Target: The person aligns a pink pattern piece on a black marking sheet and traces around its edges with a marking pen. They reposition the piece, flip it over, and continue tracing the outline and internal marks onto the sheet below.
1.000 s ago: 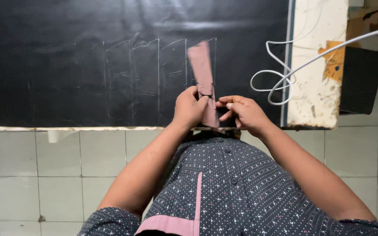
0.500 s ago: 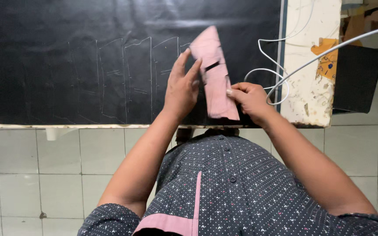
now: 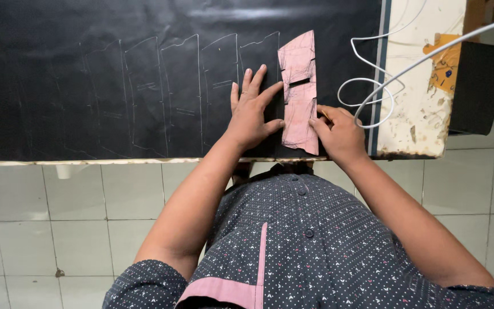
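Note:
A pink cardboard pattern piece [image 3: 299, 91] with notches and a slot lies flat on black fabric [image 3: 87, 63] that covers the table. My left hand [image 3: 251, 109] rests spread on the fabric, its thumb and fingertips touching the pattern's left edge. My right hand [image 3: 337, 130] is curled at the pattern's lower right edge; something thin seems pinched in its fingers, but I cannot make out what. Several chalk outlines [image 3: 161, 91] of the same shape run in a row to the left of the pattern.
A white cable [image 3: 373, 91] loops over the worn white table end [image 3: 418, 114] at the right. A dark flat object [image 3: 478, 86] hangs past that end. The table's front edge [image 3: 115, 161] runs along my body. Pale tiled floor [image 3: 58, 229] lies below.
The pattern piece was held upright in both hands, then tilted down; now it lies flat on the fabric. My left hand has opened and spread beside it.

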